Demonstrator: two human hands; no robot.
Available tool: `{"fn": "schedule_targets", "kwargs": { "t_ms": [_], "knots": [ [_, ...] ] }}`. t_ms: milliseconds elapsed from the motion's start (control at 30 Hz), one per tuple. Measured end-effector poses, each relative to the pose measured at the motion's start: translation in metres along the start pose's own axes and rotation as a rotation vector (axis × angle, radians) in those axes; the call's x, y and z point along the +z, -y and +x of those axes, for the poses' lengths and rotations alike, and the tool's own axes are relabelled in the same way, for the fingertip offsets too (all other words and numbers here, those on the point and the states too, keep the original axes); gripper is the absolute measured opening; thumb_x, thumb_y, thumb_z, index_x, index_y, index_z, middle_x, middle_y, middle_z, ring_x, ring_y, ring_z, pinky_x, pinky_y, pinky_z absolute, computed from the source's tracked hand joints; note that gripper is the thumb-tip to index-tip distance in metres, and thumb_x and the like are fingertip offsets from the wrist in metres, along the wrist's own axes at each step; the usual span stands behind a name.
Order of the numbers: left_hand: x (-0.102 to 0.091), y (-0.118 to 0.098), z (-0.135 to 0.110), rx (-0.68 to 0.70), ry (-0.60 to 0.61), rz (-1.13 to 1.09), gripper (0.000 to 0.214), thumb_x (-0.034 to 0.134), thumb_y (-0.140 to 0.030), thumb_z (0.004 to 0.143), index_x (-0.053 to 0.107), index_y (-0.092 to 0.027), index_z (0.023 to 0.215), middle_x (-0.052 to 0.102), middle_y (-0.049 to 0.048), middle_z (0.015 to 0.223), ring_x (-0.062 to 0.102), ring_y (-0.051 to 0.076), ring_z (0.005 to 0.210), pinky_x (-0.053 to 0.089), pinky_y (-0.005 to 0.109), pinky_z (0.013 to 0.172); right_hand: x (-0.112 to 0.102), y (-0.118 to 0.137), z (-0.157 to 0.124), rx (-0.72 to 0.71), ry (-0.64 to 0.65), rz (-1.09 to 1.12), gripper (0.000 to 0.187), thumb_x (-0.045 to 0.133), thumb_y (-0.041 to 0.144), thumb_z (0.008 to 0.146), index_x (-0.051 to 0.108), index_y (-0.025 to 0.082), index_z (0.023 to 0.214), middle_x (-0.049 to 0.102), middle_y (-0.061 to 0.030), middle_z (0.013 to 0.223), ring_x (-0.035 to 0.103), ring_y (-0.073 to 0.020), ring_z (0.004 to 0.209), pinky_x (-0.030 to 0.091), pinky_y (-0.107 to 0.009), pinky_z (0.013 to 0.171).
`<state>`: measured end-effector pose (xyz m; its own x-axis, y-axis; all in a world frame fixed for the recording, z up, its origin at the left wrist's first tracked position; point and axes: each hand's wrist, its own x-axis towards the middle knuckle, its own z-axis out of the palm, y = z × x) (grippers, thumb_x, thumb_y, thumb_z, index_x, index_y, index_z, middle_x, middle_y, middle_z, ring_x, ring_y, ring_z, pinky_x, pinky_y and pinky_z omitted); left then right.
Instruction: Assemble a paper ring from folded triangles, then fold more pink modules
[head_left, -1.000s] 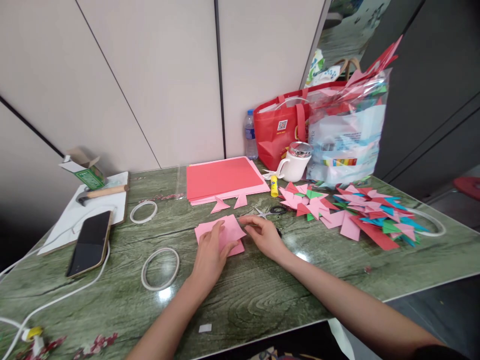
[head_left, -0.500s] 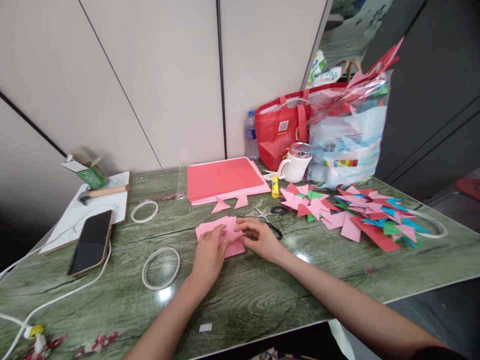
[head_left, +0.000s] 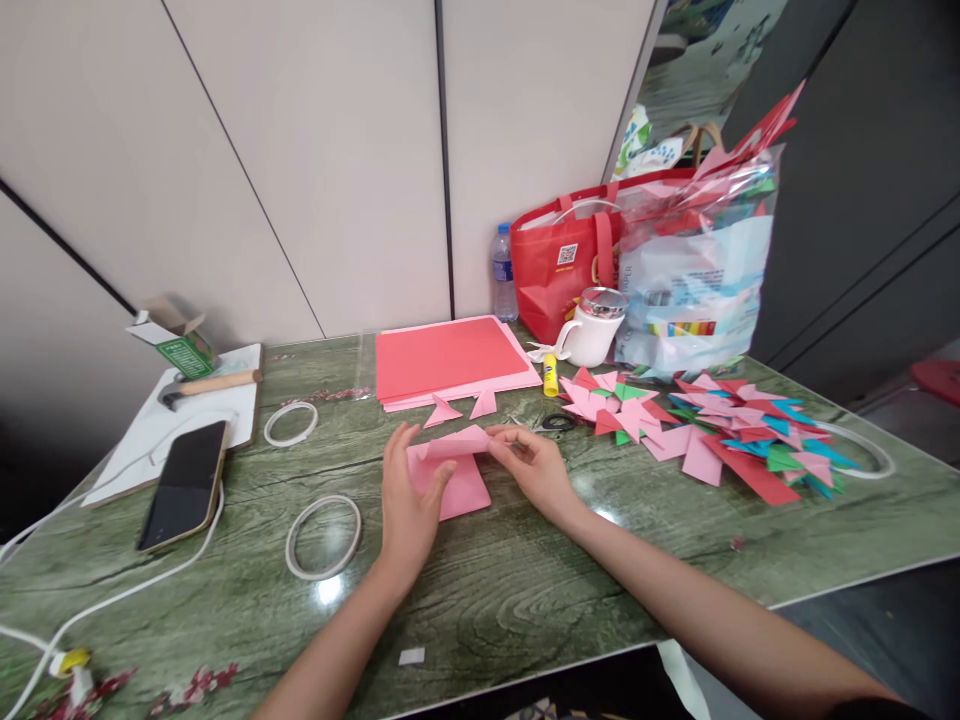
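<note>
A sheet of pink paper [head_left: 466, 488] lies on the table between my hands, its far edge lifted and curled over toward me. My left hand [head_left: 409, 505] holds it at the left side, thumb over the paper and fingers behind its edge. At the upper right corner, the thumb and fingertips of my right hand [head_left: 532, 468] pinch the raised flap. Scissors [head_left: 557, 422] lie just beyond my right hand, which mostly hides them. Two small folded pink pieces [head_left: 442, 411] rest behind the paper, near a stack of red and pink sheets [head_left: 450, 358].
Piles of folded coloured paper [head_left: 757, 425] cover the right side. Behind stand a white mug [head_left: 592, 330], a yellow glue stick [head_left: 550, 376], a red bag [head_left: 547, 270] and a bottle [head_left: 504, 275]. Leftward lie tape rolls [head_left: 322, 538], a phone [head_left: 184, 485] and a hammer [head_left: 217, 385].
The far edge of the pink paper has been raised and folded toward me. My left hand has shifted to the paper's left edge, and my right hand has moved slightly right, pinching the corner.
</note>
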<state>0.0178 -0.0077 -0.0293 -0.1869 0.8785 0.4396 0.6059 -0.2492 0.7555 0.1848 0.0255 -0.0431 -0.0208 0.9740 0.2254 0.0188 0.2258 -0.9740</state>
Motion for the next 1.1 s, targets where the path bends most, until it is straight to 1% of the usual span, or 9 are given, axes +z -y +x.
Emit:
{"fn": "schedule_targets", "kwargs": {
  "t_ms": [233, 333, 433, 500, 600, 733, 833, 1000, 1100],
  "knots": [
    [0.007, 0.013, 0.003, -0.21, 0.006, -0.307, 0.055, 0.064, -0.035, 0.072, 0.041, -0.022, 0.12, 0.043, 0.0124, 0.128, 0.043, 0.024, 0.119, 0.037, 0.043, 0.098, -0.001, 0.008, 0.0, -0.085, -0.169, 0.071, 0.02, 0.06, 0.039, 0.074, 0.06, 0.019, 0.073, 0.063, -0.0083, 0.099, 0.057, -0.0209, 0.099, 0.043, -0.037, 0.09],
    [0.008, 0.011, 0.004, -0.304, 0.075, -0.471, 0.06, 0.066, -0.033, 0.069, 0.039, -0.023, 0.121, 0.049, 0.0117, 0.122, 0.051, 0.022, 0.112, 0.041, 0.04, 0.094, -0.001, 0.011, -0.001, -0.143, -0.202, 0.098, 0.019, 0.061, 0.038, 0.074, 0.061, 0.019, 0.073, 0.062, -0.0086, 0.099, 0.057, -0.0208, 0.099, 0.043, -0.037, 0.09],
    [0.008, 0.004, 0.004, -0.38, 0.171, -0.67, 0.071, 0.068, -0.028, 0.067, 0.032, -0.024, 0.128, 0.058, 0.0093, 0.109, 0.058, 0.021, 0.104, 0.044, 0.039, 0.092, 0.0, 0.013, -0.003, -0.191, -0.167, 0.117, 0.014, 0.062, 0.034, 0.074, 0.062, 0.02, 0.073, 0.061, -0.0078, 0.099, 0.057, -0.0207, 0.1, 0.044, -0.037, 0.089],
    [0.008, 0.0, 0.003, -0.395, 0.189, -0.768, 0.077, 0.069, -0.024, 0.066, 0.027, -0.025, 0.131, 0.06, 0.0079, 0.105, 0.06, 0.021, 0.1, 0.045, 0.039, 0.091, 0.0, 0.013, -0.004, -0.207, -0.109, 0.131, 0.011, 0.063, 0.032, 0.074, 0.063, 0.021, 0.073, 0.061, -0.0071, 0.099, 0.056, -0.0206, 0.1, 0.044, -0.036, 0.089],
    [0.007, -0.004, 0.004, -0.373, 0.141, -0.809, 0.083, 0.071, -0.022, 0.063, 0.026, -0.026, 0.132, 0.059, 0.0087, 0.113, 0.06, 0.021, 0.101, 0.045, 0.038, 0.091, 0.0, 0.012, -0.006, -0.213, -0.017, 0.121, 0.008, 0.064, 0.03, 0.073, 0.064, 0.022, 0.073, 0.061, -0.0065, 0.097, 0.056, -0.0206, 0.101, 0.044, -0.037, 0.089],
    [0.004, -0.006, 0.007, -0.299, 0.083, -0.773, 0.077, 0.071, -0.027, 0.064, 0.031, -0.025, 0.129, 0.056, 0.011, 0.122, 0.058, 0.021, 0.105, 0.047, 0.034, 0.088, -0.001, 0.01, -0.007, -0.216, 0.07, 0.027, 0.008, 0.063, 0.029, 0.075, 0.065, 0.022, 0.073, 0.061, -0.0066, 0.099, 0.055, -0.0206, 0.102, 0.041, -0.038, 0.091],
    [0.004, -0.006, 0.007, -0.285, 0.089, -0.763, 0.075, 0.07, -0.031, 0.066, 0.031, -0.025, 0.13, 0.058, 0.0111, 0.12, 0.059, 0.022, 0.103, 0.05, 0.033, 0.084, -0.002, 0.008, -0.006, -0.215, 0.071, -0.025, 0.007, 0.064, 0.028, 0.074, 0.066, 0.021, 0.072, 0.058, -0.0072, 0.106, 0.053, -0.0213, 0.104, 0.039, -0.039, 0.093],
    [0.004, -0.007, 0.005, -0.33, 0.13, -0.802, 0.073, 0.069, -0.03, 0.068, 0.032, -0.024, 0.13, 0.067, 0.0067, 0.099, 0.064, 0.021, 0.091, 0.053, 0.033, 0.077, -0.001, 0.004, -0.003, -0.177, 0.016, 0.051, 0.012, 0.066, 0.032, 0.071, 0.064, 0.021, 0.073, 0.049, -0.0086, 0.118, 0.049, -0.023, 0.111, 0.045, -0.034, 0.084],
    [0.003, -0.007, 0.004, -0.361, 0.167, -0.864, 0.065, 0.069, -0.028, 0.068, 0.039, -0.023, 0.126, 0.066, 0.0064, 0.1, 0.063, 0.021, 0.09, 0.054, 0.034, 0.074, 0.0, 0.002, -0.003, -0.141, 0.009, 0.07, 0.016, 0.065, 0.035, 0.071, 0.062, 0.019, 0.073, 0.055, -0.0084, 0.109, 0.053, -0.0217, 0.102, 0.047, -0.03, 0.075]
  ]
}}
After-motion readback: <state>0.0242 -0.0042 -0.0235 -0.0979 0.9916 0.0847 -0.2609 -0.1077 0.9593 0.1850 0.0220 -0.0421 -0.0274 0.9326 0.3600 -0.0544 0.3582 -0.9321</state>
